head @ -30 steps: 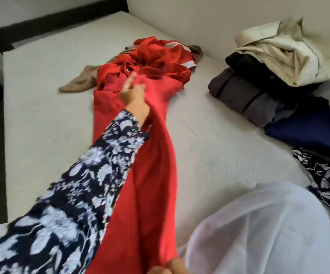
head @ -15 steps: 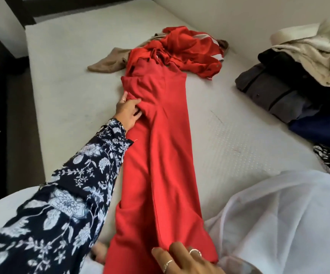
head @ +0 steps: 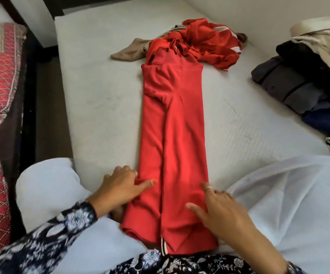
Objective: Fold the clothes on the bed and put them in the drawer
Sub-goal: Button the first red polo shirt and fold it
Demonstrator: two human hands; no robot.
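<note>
Two hands work at the near edge of the white mattress (head: 100, 99). The long red knit garment (head: 172, 123), folded lengthwise into a narrow strip, lies flat from the near edge toward the far edge. The left hand (head: 118, 186) rests on its left border, fingers extended, thumb lying on the cloth. The right hand (head: 219, 212) presses flat on its right side, fingers straight and spread. At the strip's far end lie a crumpled red garment with white stripes (head: 207, 42) and a tan cloth (head: 130, 53). Folded dark and cream clothes (head: 302, 76) are stacked at the mattress's right edge.
</note>
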